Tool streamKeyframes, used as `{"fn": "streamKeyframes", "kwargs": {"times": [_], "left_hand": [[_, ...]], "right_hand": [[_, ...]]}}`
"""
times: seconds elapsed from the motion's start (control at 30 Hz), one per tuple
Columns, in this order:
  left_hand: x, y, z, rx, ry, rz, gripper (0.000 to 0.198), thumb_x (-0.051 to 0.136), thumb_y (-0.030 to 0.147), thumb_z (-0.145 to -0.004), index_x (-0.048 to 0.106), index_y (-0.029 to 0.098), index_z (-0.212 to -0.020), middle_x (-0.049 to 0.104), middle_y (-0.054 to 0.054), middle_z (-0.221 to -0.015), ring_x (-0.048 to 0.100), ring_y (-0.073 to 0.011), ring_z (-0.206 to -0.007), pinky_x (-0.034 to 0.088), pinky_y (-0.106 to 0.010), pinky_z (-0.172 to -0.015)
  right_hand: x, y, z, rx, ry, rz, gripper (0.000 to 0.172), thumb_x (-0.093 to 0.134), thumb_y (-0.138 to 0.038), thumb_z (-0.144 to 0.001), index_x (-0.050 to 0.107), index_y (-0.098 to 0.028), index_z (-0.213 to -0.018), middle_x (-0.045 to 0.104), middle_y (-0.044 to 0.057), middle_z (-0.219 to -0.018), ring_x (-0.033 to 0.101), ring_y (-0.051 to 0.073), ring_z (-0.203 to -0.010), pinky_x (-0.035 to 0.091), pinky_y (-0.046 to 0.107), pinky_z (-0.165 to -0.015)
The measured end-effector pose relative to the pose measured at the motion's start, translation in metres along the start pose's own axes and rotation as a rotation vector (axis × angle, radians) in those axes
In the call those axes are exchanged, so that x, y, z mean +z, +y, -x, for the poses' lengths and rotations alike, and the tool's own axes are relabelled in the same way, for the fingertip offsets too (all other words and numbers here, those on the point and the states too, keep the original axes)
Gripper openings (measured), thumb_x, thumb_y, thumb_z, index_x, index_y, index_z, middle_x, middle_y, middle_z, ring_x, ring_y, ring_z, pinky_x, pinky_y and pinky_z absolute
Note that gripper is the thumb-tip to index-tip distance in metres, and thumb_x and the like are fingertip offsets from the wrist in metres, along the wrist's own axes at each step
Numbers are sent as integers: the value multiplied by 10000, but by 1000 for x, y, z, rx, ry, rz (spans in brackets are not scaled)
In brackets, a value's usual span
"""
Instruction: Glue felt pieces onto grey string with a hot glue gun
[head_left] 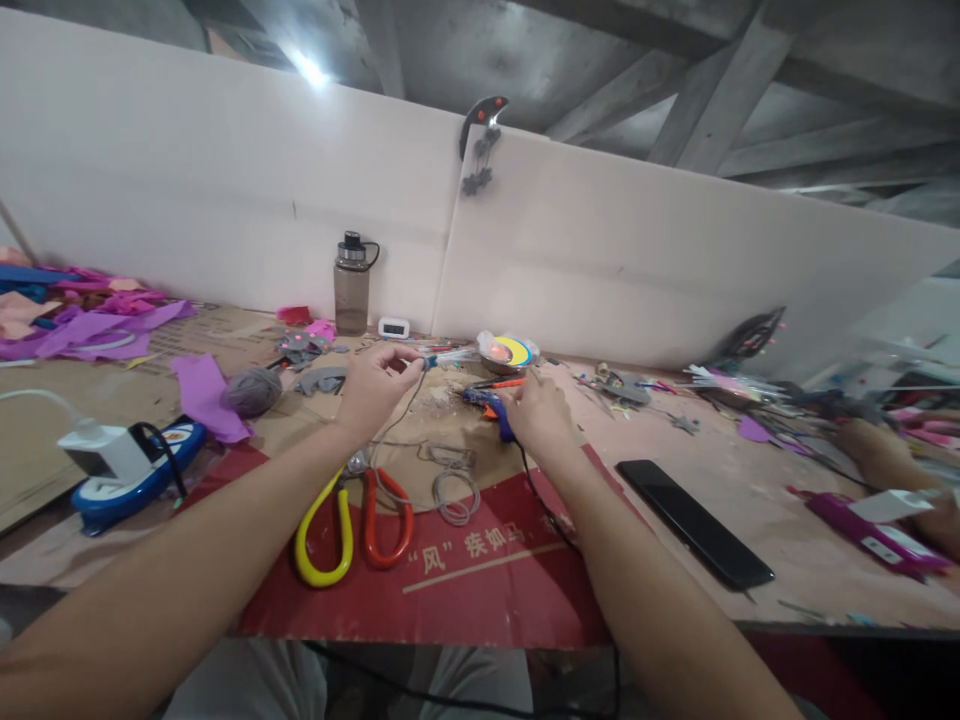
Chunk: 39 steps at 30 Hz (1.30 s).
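Yarn (pixel 459 521), grey, lies in a loose coil at the centre of the worktop (pixel 720 470), its strand rising to the left hand (pixel 386 380). The fingers of this hand are pinched together on the strand's upper end and a small blue piece, too blurred to identify. The right hand (pixel 536 410) has its fingers curled closed around a glue gun (pixel 504 425), nozzle detail indistinct.

Hazards, as judged: a hot tip passing close to the left fingers could burn them, since the 2 hands work near each other. The strand drops beside the scissors (pixel 357 464); a lift of the left hand could snag it on them or tangle the coil. The cable (pixel 534 490) passes under the right forearm and over the near edge, so a tug there could jerk the gun off aim.

Room for moving: the scissors and the red card (pixel 330 610) take up the near side, the card reaching the worktop's front edge. Behind the hands, a bowl (pixel 491 363) and the upright board (pixel 675 260) limit forward reach. The widest space appears to lie rightward, between the right hand and the phone (pixel 694 522).
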<state>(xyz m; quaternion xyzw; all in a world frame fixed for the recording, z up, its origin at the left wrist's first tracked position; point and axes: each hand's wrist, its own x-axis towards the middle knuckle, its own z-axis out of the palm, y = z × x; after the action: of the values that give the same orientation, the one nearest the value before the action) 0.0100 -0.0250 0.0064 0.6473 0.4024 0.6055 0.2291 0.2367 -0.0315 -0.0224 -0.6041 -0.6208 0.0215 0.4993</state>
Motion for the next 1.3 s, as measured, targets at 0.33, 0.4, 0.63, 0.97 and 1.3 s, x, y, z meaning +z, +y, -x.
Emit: {"fn": "streamKeyframes", "kwargs": {"times": [0.33,0.4,0.63,0.97,1.3], "left_hand": [[-4,-3,3,317,-92,-339,122,592,251,-731,673,190,-800,668,-40,-829,582,-140,-697,455,-270,-723],[-2,-5,3,227,-89,-272,148,582,285,-748,664,175,-806,667,-32,-761,594,-136,-656,473,-267,-678],[6,-4,0,-172,-243,220,285,646,373,-714,655,120,-844,674,-51,-696,639,-144,-602,529,-255,-571],[13,-7,2,-274,-318,368,243,665,330,-710,677,132,-851,691,-49,-706,651,-141,-636,548,-280,-653],[11,-3,4,-212,-369,311,253,647,342,-721,685,131,-854,686,-50,-701,628,-133,-621,527,-284,-664]], "right_hand": [[45,-86,22,293,-366,-1019,382,640,-346,-682,332,-240,-883,565,-51,-718,568,109,-604,478,283,-629],[48,-84,21,293,-339,-998,334,622,-301,-689,361,-245,-890,497,-88,-645,485,80,-503,456,251,-552],[45,-71,19,27,-104,-660,128,522,-303,-764,504,-216,-856,463,-43,-679,438,103,-605,378,222,-554],[37,-64,18,-92,-59,-473,105,515,-293,-786,545,-192,-781,528,-8,-707,464,126,-661,372,249,-640],[33,-67,19,-52,-69,-442,115,535,-301,-776,553,-187,-773,518,-20,-662,444,118,-614,359,243,-600]]}}
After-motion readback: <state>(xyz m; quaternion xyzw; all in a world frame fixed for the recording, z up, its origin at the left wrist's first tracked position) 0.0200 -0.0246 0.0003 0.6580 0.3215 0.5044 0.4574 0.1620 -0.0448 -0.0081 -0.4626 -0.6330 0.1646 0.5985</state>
